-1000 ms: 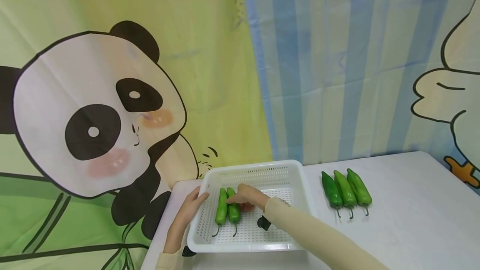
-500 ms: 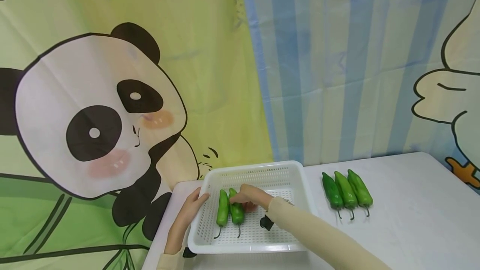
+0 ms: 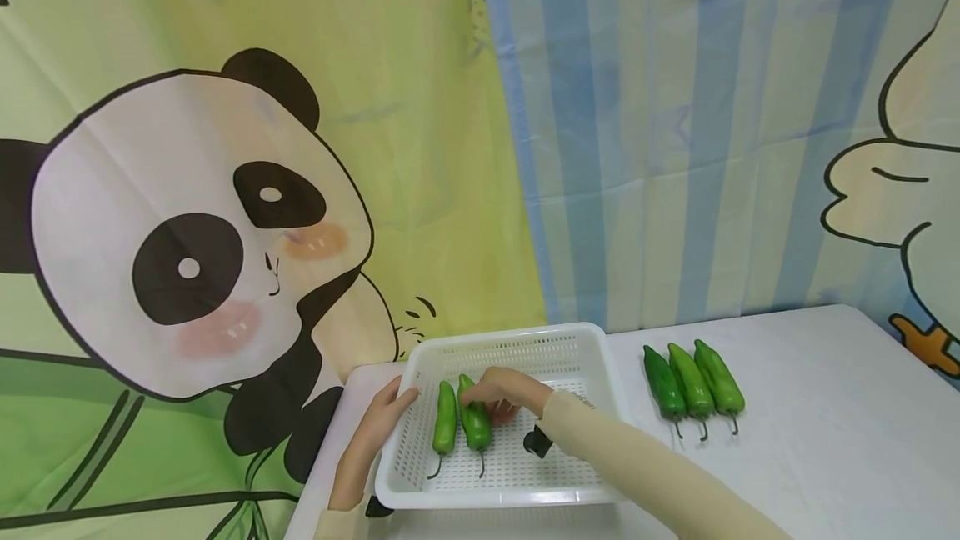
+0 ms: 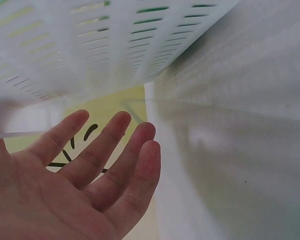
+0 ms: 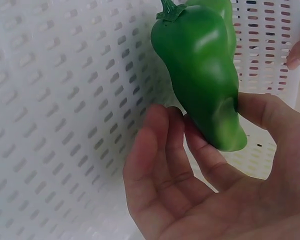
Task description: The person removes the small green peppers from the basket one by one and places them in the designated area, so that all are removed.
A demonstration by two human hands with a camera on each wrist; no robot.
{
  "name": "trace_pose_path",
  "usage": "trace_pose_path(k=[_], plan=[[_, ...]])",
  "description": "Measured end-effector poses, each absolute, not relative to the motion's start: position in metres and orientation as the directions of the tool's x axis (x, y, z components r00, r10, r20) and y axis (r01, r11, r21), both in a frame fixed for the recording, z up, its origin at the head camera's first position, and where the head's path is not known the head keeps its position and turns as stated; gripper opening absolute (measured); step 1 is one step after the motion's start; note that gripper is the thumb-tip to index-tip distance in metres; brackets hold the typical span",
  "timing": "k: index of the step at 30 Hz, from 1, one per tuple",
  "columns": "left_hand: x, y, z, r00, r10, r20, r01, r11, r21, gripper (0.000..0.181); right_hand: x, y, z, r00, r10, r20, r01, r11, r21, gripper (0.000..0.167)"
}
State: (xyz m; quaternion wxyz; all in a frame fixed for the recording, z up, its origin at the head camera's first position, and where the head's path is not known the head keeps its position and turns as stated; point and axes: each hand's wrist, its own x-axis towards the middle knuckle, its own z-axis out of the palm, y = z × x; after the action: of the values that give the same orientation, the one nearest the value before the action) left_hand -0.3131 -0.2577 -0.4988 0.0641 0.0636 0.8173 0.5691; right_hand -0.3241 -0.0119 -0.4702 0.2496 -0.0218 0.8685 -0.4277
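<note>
A white perforated basket (image 3: 555,482) holds two green peppers side by side, the left one (image 3: 445,419) and the right one (image 3: 477,427). The right hand (image 3: 510,392) is inside the basket; in the right wrist view its thumb and fingers (image 5: 210,165) pinch the tapered end of the right pepper (image 5: 200,60). The left hand (image 3: 380,419) is at the basket's left side, thumb on the rim. In the left wrist view the left hand's fingers (image 4: 95,175) are spread and relaxed beside the basket's outer wall (image 4: 115,45).
Three green peppers lie in a row on the white table (image 3: 810,407) right of the basket: one dark (image 3: 664,382), one in the middle (image 3: 692,380) and one at the right (image 3: 718,377). A printed curtain (image 3: 442,148) hangs behind the table.
The right hand has shifted slightly right with the pinched pepper, widening the gap between the two peppers in the basket. The left hand has stayed at the rim.
</note>
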Motion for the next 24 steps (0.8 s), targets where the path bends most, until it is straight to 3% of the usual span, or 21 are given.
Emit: trace_pose_path(k=[24], plan=[[-0.316, -0.257, -0.5, -0.989, 0.141, -0.041, 0.013, 0.36, 0.933, 0.049, -0.319, 0.021, -0.433, -0.807, -0.381, -0.452, 0.159, 0.596, -0.787, 0.033]])
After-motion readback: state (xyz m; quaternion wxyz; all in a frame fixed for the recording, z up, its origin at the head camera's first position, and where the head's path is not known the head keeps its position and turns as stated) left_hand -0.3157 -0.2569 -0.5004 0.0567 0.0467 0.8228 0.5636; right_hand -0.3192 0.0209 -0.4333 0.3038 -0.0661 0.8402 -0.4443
